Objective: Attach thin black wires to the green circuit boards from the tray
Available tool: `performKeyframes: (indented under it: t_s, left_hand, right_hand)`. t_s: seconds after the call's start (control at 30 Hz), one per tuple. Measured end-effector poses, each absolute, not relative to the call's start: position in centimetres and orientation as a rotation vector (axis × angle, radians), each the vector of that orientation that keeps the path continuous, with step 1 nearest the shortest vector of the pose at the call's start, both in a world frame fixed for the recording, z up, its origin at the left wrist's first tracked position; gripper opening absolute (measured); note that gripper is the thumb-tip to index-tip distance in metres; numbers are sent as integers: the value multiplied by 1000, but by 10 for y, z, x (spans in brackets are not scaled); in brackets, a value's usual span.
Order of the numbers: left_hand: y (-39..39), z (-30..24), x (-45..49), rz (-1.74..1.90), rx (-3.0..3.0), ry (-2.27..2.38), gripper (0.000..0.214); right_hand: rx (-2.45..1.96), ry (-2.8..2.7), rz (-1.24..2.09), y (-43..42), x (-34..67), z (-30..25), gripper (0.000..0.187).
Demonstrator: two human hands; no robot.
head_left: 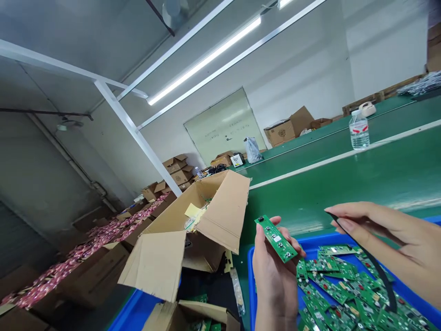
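In my left hand (279,276) lies a green circuit board (276,239) with a row of small push buttons, a white label and a black connector at its upper end. The fingers wrap round its edges. My right hand (389,243) is to the right, thumb and forefinger pinched on one end of a thin black strip (374,262). The strip curves down, its lower end over the boards below. Beneath both hands a blue tray (310,240) holds many loose green circuit boards (344,280), heaped flat and overlapping.
An open cardboard box (223,211) with flaps spread stands left of my hands, and a smaller box (206,310) with boards sits below it. A water bottle (359,131) stands on the green bench (303,197). Red-wrapped goods (86,248) fill boxes at the far left.
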State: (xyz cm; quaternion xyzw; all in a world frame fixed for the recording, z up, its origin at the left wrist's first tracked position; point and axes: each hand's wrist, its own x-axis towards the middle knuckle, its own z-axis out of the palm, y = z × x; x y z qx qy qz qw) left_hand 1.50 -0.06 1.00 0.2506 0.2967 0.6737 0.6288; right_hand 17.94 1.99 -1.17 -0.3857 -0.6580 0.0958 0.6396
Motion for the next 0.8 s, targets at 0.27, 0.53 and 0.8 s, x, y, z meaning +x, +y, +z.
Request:
performKeyframes:
  t_s: [0.27, 0.53, 0.8]
  left_hand:
    - [2, 9, 7, 1516, 529, 620, 28]
    - [5, 3, 2, 1634, 539, 628, 23]
    - [0, 6, 9, 1615, 680, 717, 27]
  right_hand:
    - [-844, -1711, 11, 28, 170, -22, 34]
    - [-927, -1740, -82, 32, 170, -38, 37]
    - [-1091, -1852, 23, 26, 167, -43, 36]
